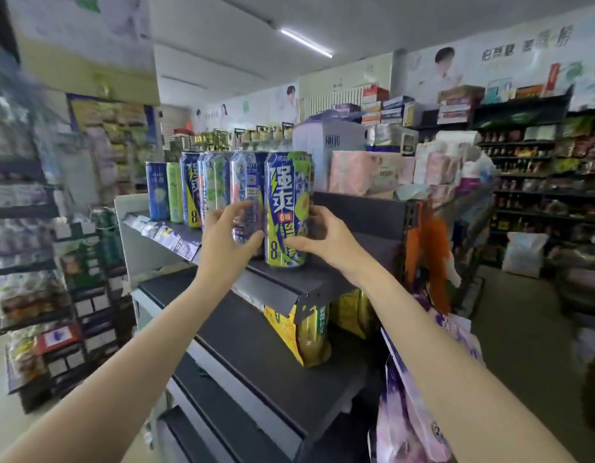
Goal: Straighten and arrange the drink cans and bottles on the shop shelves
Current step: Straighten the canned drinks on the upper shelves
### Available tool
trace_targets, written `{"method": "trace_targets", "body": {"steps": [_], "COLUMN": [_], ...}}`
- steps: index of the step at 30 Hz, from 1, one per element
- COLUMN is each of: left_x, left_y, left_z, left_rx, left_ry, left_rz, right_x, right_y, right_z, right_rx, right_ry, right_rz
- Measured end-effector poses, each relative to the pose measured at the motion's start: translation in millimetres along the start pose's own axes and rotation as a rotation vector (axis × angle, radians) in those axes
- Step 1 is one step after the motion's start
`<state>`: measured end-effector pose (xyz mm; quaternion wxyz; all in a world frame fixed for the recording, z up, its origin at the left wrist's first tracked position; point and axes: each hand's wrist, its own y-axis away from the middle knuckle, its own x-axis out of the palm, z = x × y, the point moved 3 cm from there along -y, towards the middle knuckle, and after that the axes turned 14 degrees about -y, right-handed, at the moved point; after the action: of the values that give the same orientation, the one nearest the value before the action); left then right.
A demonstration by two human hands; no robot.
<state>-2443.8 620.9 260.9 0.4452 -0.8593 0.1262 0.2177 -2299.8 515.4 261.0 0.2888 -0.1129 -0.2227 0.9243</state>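
A row of tall drink cans stands on the top dark shelf (309, 282). My right hand (323, 238) grips the rightmost can (287, 195), blue and lime green with a big "8", standing upright near the shelf's front edge. My left hand (227, 238) curls round the can beside it (247, 188), blue and silver with its back label facing me. Further left stand several more blue-and-green cans (189, 188) and a slim green can (174, 192).
Below the top shelf a yellow multipack of cans (303, 332) sits on the lower dark shelf (256, 355). Pink and purple packets (419, 396) hang at the right. Snack racks (39, 295) fill the left; an aisle with more shelves (539, 182) opens to the right.
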Motion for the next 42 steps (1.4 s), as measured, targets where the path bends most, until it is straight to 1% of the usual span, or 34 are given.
{"method": "trace_targets", "body": {"steps": [2,5,7,10,13,17,20,22,25,28,31,33,36,39,42], "left_x": [4,9,11,13,15,23,31,35,38,40,43,44,45,45,45], "left_y": [-4,-10,-14,-14,-15,-12,-12,-13,-13,-10,-9,-9,-8,-8,-8], "left_z": [2,6,10,15,18,13,10,10,6,7,10,12,12,11,12], "left_rx": [-0.028,-0.071,-0.112,-0.114,-0.109,-0.121,-0.178,-0.249,-0.296,-0.292,-0.277,-0.268,-0.26,-0.252,-0.246], "left_ry": [0.024,0.067,0.099,0.066,0.059,0.051,0.037,0.014,-0.004,-0.026,-0.037,-0.049,-0.056,-0.046,-0.044], "left_rz": [-0.005,-0.011,0.03,0.09,0.07,0.003,-0.042,-0.039,-0.022,-0.02,-0.039,-0.048,-0.057,-0.063,-0.06], "right_x": [10,15,7,-19,-51,-74,-78,-75,-67,-64,-68,-69,-68,-68,-69], "right_y": [2,3,5,7,-4,-35,-54,-64,-74,-78,-79,-80,-80,-78,-79], "right_z": [1,0,-1,-2,-9,-23,-32,-37,-39,-43,-52,-56,-54,-49,-52], "right_rx": [-0.032,-0.043,-0.035,-0.023,0.035,0.091,0.095,0.082,0.059,0.066,0.155,0.207,0.204,0.201,0.22], "right_ry": [0.102,0.129,0.156,0.192,0.228,0.268,0.307,0.341,0.389,0.362,0.182,0.114,0.152,0.303,0.286], "right_rz": [-0.056,-0.147,-0.183,-0.247,-0.337,-0.366,-0.406,-0.442,-0.489,-0.502,-0.451,-0.429,-0.453,-0.506,-0.487]}}
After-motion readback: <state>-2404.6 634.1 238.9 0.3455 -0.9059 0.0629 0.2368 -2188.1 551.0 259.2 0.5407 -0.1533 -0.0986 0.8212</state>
